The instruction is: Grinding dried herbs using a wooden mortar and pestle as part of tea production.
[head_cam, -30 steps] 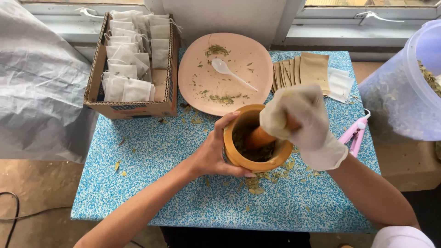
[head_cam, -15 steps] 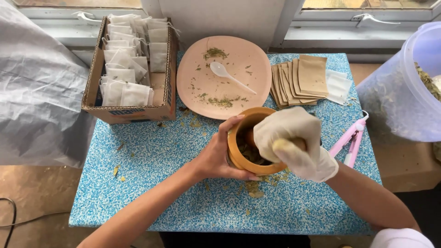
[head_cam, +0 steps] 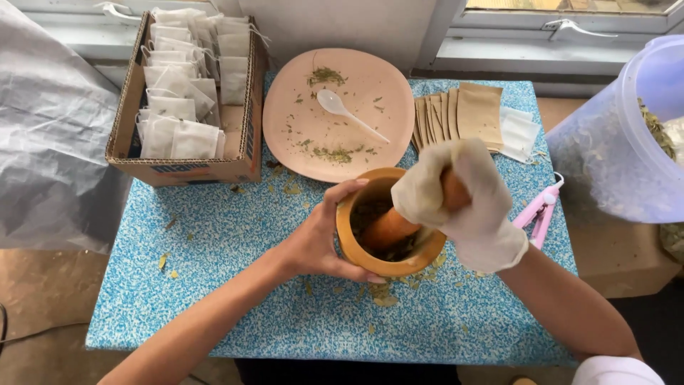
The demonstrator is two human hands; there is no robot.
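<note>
- Pestle [head_cam: 390, 227] swung back: tip now down-left inside wooden mortar [head_cam: 388, 221], handle up-right.
- Gloved right hand [head_cam: 463, 199] clamped round pestle.
- Bare left hand [head_cam: 317, 242] gripping mortar's left wall.
- Mortar sits on blue table [head_cam: 214, 285], below pink plate [head_cam: 338, 114].

A home workspace: small blue speckled table [head_cam: 214, 235] under window frames [head_cam: 570, 36], cardboard box [head_cam: 242, 107] of tea bags [head_cam: 178, 107].

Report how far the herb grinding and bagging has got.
Done: white filled sachets stand packed in the cardboard box. In hand: the bare left hand steadies the round wooden mortar while the gloved right hand grips the wooden pestle over dark herbs. Left: empty brown paper sachets remain stacked, and herb scraps dot the pink plate.
</note>
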